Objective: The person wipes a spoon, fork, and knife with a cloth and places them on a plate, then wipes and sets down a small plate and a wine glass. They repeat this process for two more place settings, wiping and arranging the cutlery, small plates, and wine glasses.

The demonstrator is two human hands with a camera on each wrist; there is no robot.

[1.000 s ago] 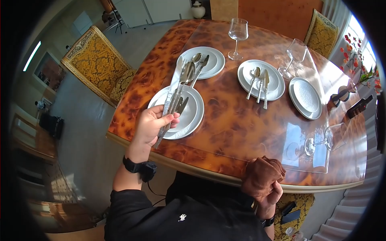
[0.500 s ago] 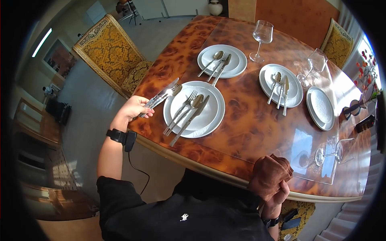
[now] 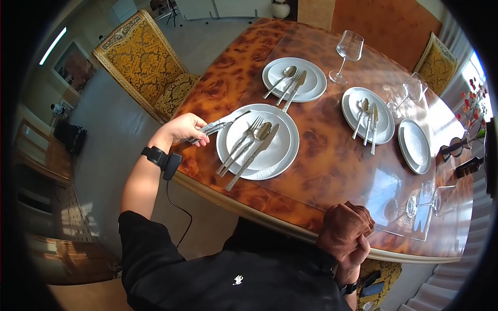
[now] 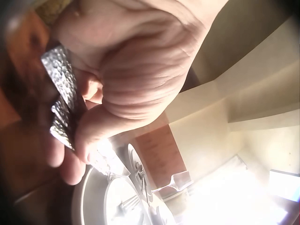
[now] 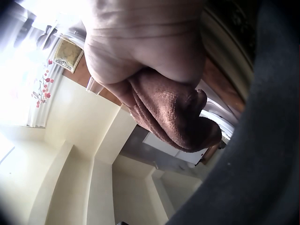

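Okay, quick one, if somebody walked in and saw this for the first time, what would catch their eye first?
Probably the glossy tortoiseshell-patterned table, set with white plates that carry cutlery, the nearest plate with a fork, spoon and knife. At its left rim the left hand grips a bundle of silver cutlery. At the near table edge the right hand clutches a bunched brown cloth, and wine glasses catch the sun on the right.

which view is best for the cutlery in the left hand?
Head view: the cutlery shows at full length, handles gripped in the left hand, tips over the rim of the near plate. Left wrist shows only textured handles between the fingers, close and partly blurred. Right wrist shows none of it.
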